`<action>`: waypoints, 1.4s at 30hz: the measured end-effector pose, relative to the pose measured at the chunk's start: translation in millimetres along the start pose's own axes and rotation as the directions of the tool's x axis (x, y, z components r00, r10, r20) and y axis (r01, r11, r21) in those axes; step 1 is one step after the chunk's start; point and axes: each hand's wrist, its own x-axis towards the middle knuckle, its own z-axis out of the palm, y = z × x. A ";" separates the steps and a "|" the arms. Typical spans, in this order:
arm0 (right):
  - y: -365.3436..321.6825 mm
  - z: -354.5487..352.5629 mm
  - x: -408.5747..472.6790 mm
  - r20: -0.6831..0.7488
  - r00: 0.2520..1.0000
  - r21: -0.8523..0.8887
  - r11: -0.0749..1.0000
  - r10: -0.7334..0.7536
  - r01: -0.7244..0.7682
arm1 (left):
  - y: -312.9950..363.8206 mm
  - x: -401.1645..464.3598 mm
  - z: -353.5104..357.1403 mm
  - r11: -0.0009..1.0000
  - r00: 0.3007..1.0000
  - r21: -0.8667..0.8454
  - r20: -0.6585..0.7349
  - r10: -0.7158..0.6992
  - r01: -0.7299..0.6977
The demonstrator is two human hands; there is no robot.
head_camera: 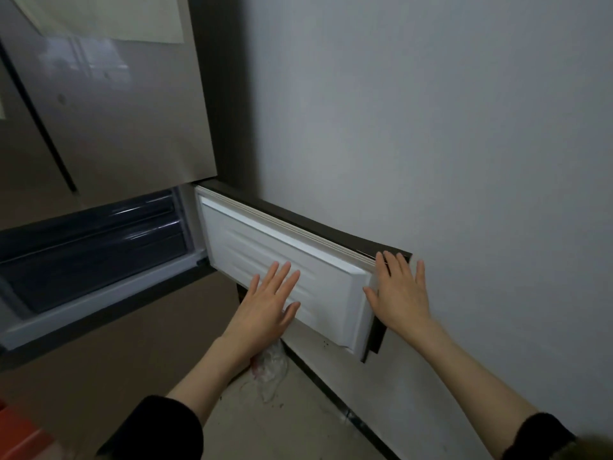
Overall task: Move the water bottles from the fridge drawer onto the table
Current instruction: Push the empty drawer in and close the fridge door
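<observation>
The lower fridge door (pixel 298 260) stands swung open to the right, its white inner panel facing me. Behind it, at the left, dark translucent fridge drawers (pixel 99 234) show inside the open compartment; I see no water bottles in them. My left hand (pixel 268 307) is flat and open against the door's white panel near its lower edge. My right hand (pixel 398 290) is open with fingers spread, resting on the door's outer right edge. Neither hand holds anything.
The closed upper fridge door (pixel 116 111) fills the upper left. A plain white wall (pixel 431 127) runs close behind the open door. A crumpled plastic bag (pixel 272 370) lies on the floor by the dark baseboard. Something orange (pixel 20 433) sits at the bottom left corner.
</observation>
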 end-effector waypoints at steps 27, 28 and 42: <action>-56.0 -14.1 -30.5 -0.089 0.838 0.809 0.452 -0.538 0.376 | 54.6 -99.6 -22.1 0.926 0.910 -0.162 -0.193 -0.368 0.341; -66.9 -13.6 -30.2 -0.089 0.810 0.767 0.479 -0.580 0.427 | 48.2 -107.3 -26.7 0.919 0.900 -0.141 -0.195 -0.390 0.368; -259.9 -6.3 -7.4 -0.076 0.446 0.246 0.416 -0.892 0.875 | -82.5 -210.4 -81.1 0.814 0.805 -0.015 -0.144 -0.576 0.580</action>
